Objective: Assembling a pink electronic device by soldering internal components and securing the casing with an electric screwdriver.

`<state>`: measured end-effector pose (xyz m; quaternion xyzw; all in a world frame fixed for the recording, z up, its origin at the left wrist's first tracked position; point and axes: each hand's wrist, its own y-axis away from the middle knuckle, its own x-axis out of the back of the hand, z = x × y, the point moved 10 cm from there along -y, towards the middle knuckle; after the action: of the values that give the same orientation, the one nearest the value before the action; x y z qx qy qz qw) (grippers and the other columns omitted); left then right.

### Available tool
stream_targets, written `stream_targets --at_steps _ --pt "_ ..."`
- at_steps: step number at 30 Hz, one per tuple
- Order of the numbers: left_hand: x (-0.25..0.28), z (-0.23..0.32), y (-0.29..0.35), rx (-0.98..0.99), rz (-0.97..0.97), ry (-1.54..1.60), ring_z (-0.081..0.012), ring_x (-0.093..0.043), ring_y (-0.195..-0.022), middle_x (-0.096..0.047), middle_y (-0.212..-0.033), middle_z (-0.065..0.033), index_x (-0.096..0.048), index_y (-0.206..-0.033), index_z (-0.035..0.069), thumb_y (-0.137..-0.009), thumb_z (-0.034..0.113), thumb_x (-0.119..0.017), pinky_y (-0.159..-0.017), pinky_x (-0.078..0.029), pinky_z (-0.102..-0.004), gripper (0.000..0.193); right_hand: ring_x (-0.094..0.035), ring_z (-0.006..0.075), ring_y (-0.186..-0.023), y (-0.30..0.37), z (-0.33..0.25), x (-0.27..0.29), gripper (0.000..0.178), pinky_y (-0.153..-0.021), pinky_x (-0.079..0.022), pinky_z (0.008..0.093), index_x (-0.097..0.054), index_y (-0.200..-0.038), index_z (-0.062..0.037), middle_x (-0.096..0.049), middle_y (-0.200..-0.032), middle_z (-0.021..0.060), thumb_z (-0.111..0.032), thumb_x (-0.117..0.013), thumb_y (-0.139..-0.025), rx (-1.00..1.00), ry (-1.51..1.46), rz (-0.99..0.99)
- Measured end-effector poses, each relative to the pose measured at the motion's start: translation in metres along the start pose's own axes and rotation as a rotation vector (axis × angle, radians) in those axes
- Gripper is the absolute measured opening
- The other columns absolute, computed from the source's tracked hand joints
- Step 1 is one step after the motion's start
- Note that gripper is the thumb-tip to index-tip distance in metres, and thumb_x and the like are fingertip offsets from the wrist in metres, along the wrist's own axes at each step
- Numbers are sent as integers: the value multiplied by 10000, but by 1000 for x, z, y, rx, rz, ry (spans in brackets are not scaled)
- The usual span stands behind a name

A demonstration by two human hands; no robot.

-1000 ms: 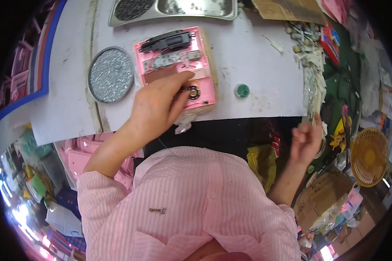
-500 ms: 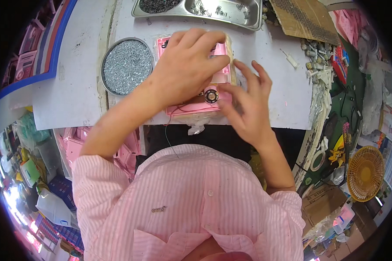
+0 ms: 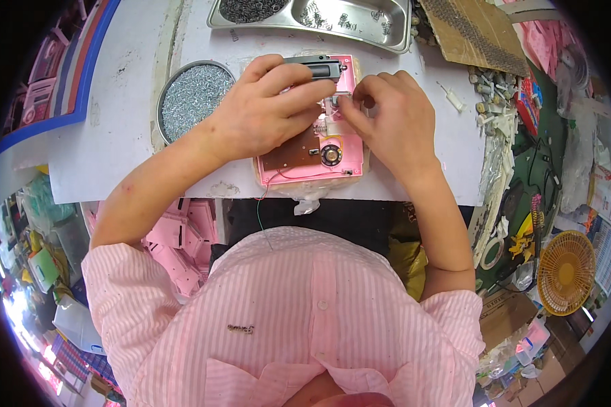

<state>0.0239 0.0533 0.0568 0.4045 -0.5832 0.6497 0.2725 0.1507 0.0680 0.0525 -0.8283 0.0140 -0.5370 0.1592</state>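
Note:
A pink plastic housing point(image 3: 352, 139) lies in front of me with its inner side up. It carries a round black speaker point(image 3: 331, 155), a brown circuit board point(image 3: 293, 153) and thin wires. Across its far end sits a dark grey rectangular part point(image 3: 322, 68). My left hand point(image 3: 261, 112) bends over the left side of the housing, fingers curled beside the dark part; its fingertips are partly hidden. From the right, my right hand point(image 3: 394, 112) has thumb and index finger brought together at a small part near the housing's middle. What they pinch is too small to name.
Left of the housing stands a round tin of small silvery screws point(image 3: 194, 98). Beyond it is a metal tray point(image 3: 353, 39) with springs. Cardboard point(image 3: 475, 34) and several small white-wired parts point(image 3: 495, 102) line the right side. Pink plastic pieces point(image 3: 183, 237) lie below the table edge.
My left hand has drawn back leftward and down, uncovering the dark grey part and the circuit board. My right hand has moved up from beside the speaker, its spread fingers now closed together.

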Motion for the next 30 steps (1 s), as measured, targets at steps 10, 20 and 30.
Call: stream_targets --at_steps 10,20,30 --pt "-13 5 -1 -16 -147 -88 -171 -557 -1206 -663 -1251 24 -701 -990 150 -811 234 -632 -1053 -334 -461 209 -657 321 -722 1 28 -20 206 -660 -531 432 -675 -739 -37 -683 -744 126 -234 -726 -773 -319 -218 -190" --pt "-11 3 -5 12 -104 -24 -191 -547 -1177 -657 -1228 -4 -671 -926 109 -778 213 -617 -1007 -375 -445 189 -633 323 -804 -8 -33 -22 176 -619 -558 380 -642 -774 -7 -656 -792 153 -148 -732 -721 108 400 -216" --pt "-3 -6 5 18 -254 43 -194 -518 -1229 -579 -1388 16 -701 -1117 149 -733 385 -747 -1055 -364 -497 454 -701 239 -883 -43 103 68 241 -767 -542 344 -733 -998 -49 -742 -946 113 -268 -695 -905 -187 101 -247"
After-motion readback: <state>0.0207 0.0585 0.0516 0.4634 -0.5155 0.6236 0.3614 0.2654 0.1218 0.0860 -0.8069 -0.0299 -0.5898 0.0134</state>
